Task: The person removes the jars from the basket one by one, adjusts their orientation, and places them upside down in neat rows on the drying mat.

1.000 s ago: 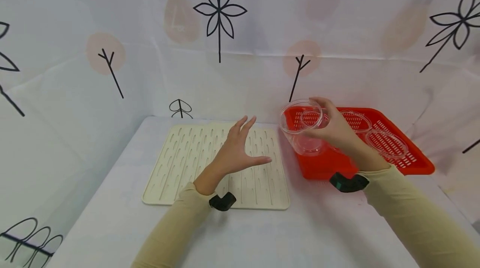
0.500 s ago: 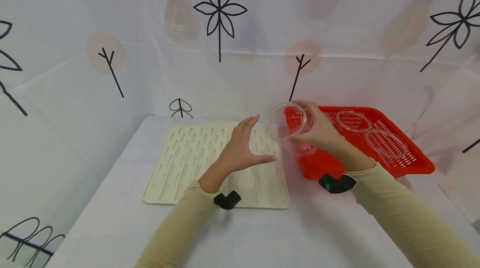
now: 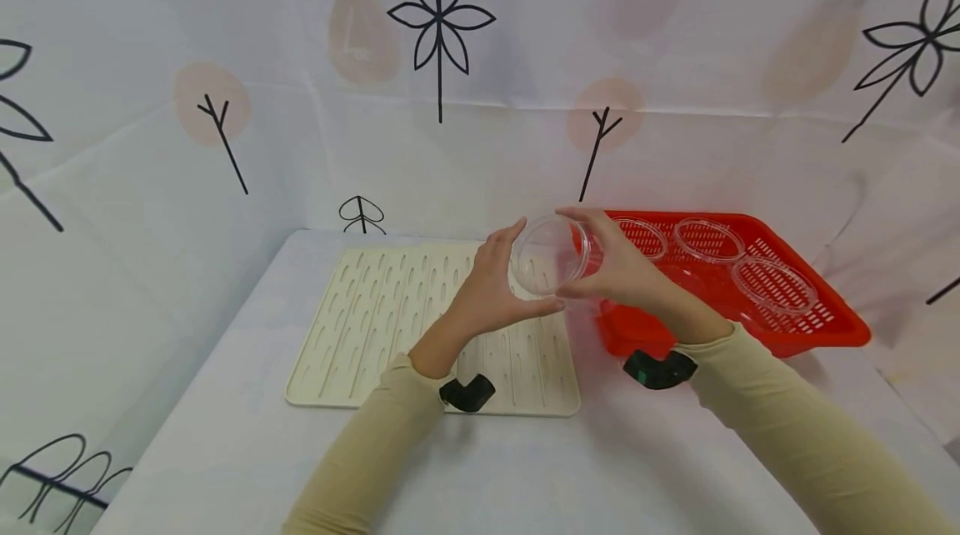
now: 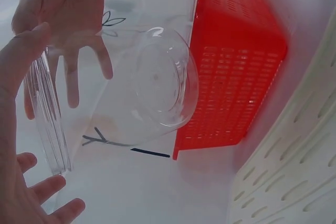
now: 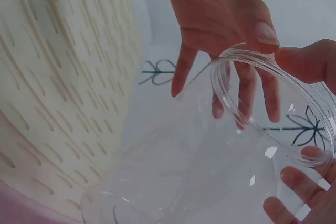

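A clear plastic cup (image 3: 546, 260) with a ridged rim is held tilted in the air, its mouth towards me. My right hand (image 3: 622, 268) grips it near the rim from the right. From the left, my left hand (image 3: 487, 289) reaches around the rim with thumb and fingers spread. In the right wrist view the left thumb looks very close to the cup's rim (image 5: 247, 111); contact is hard to tell. The cup's transparent body (image 4: 157, 77) stretches away from the rim in the left wrist view.
To the right stands a red perforated basket (image 3: 637, 333) with several clear round plastic items (image 3: 708, 240) in it. A cream ridged mat (image 3: 375, 343) lies on the white table (image 3: 525, 477), below and left of the cup. Patterned white cloth (image 3: 495, 160) hangs behind.
My right hand has carried the cup left, from over the basket to over the mat's right edge, tilting it more. My left hand has moved slightly right, up to the cup.
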